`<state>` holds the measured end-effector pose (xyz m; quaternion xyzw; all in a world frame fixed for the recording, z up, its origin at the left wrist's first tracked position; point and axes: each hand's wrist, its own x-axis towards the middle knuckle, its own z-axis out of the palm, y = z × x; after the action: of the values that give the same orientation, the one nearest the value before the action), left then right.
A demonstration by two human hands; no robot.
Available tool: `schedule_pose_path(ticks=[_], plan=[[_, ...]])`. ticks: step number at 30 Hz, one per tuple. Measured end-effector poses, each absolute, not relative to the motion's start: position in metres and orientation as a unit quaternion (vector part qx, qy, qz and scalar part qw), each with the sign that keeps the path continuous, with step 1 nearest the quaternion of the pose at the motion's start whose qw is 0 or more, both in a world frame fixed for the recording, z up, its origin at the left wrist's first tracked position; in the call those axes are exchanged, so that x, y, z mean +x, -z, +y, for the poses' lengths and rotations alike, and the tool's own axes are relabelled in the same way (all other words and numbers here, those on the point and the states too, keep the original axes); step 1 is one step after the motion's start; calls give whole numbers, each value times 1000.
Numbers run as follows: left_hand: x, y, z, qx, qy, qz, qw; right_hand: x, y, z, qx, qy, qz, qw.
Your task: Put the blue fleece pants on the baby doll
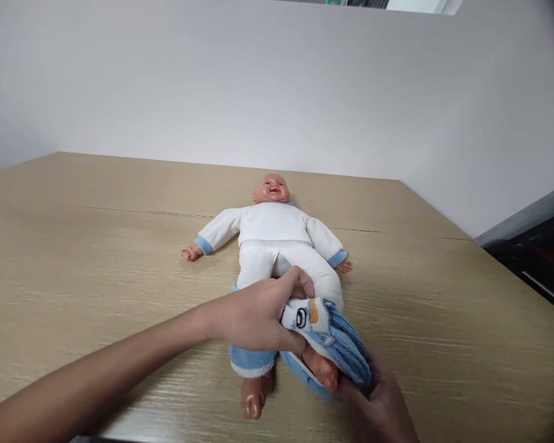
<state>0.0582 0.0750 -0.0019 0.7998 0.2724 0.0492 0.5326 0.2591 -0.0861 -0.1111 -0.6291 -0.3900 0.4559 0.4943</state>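
Pale wood grain is filling most of the frame: a wide wooden table (74, 246) is carrying a plastic baby doll (270, 237) dressed in a white fleece suit with light-blue cuffs. The doll is lying on its back at the centre, with its head pointing toward the upper middle and its arms spreading to either side. A soft blue fleece bootie (341, 344), with a white patch showing a stitched eye and an orange spot, is sitting in the lower centre, just right of the middle. Its mouth is gaping around the doll's right-of-frame foot (321, 368), whose toes are showing in the opening. The left hand (253, 320) is reaching in from the lower left on a bare forearm; its grip is closing on the bootie's upper edge beside the white patch, fingers pressing against the doll's trouser leg. The right hand (381, 409) is entering at the bottom edge, lower right, in shadow, and its grip is pinching the bootie's lower rim. The doll's bare foot (253, 399) is lying just left of the bootie. A plain pale wall (212, 80) is rising behind, and dark furniture (535, 246) is showing at the right edge.
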Motion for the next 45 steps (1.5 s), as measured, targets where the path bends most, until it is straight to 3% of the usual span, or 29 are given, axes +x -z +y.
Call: schedule_pose_path(ticks=[6, 16, 21, 28, 36, 45], plan=[[46, 12, 82, 815, -116, 188, 536, 277, 91, -68, -592, -393, -454, 538], [25, 22, 86, 920, -152, 174, 316, 320, 32, -20, -529, -389, -705, 269], [-2, 18, 90, 909, -153, 236, 307, 332, 24, -2, -481, -412, -745, 208], [-6, 17, 106, 830, -208, 276, 438, 333, 34, 43, -388, -504, -711, 300], [-6, 50, 123, 778, -289, 365, 422, 312, 66, 78, -496, -476, -594, 418], [-28, 73, 128, 779, -280, 270, 492, 308, 84, 65, -493, -483, -610, 389]])
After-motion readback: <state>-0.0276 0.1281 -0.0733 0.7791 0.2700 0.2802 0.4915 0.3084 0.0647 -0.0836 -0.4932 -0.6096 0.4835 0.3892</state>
